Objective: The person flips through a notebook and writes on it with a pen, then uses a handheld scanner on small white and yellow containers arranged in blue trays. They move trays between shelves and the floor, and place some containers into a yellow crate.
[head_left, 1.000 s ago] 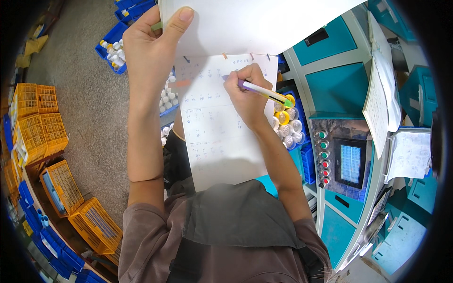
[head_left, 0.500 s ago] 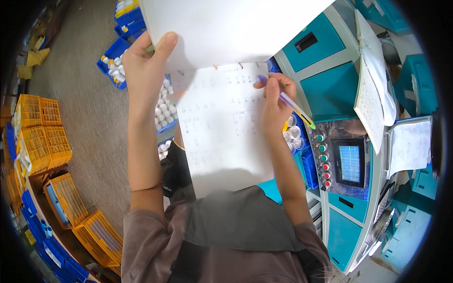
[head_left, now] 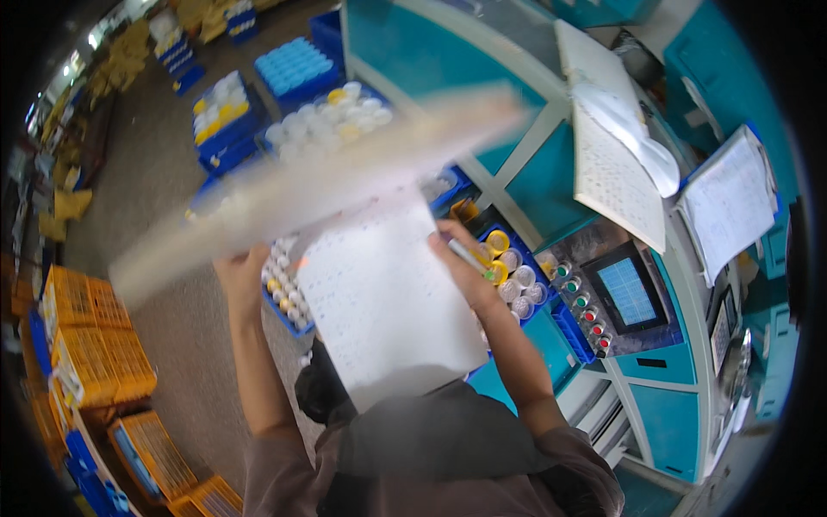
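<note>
A notebook with handwriting on its white page (head_left: 388,293) is spread in front of my body. Its raised upper leaf (head_left: 345,172), smeared by motion, slants across the view above the written page. My left hand (head_left: 243,274) is closed at the lower edge of this leaf, its fingers partly hidden behind the paper. At the right edge of the written page, my right hand (head_left: 463,271) is closed around a pen (head_left: 469,256) with a white barrel and a green end. The fingers of that hand also touch the page's edge.
To the right stands a teal machine with a control panel (head_left: 627,289) and coloured buttons. Blue crates of white and yellow caps (head_left: 517,280) lie beyond and beside the notebook. Yellow crates (head_left: 103,345) are stacked at left. A clipboard with papers (head_left: 728,202) hangs far right.
The view has turned and shows more crates ahead. The notebook's upper leaf has swung into a blurred slant. My left hand has moved lower, and the right hand has shifted down and left with the pen.
</note>
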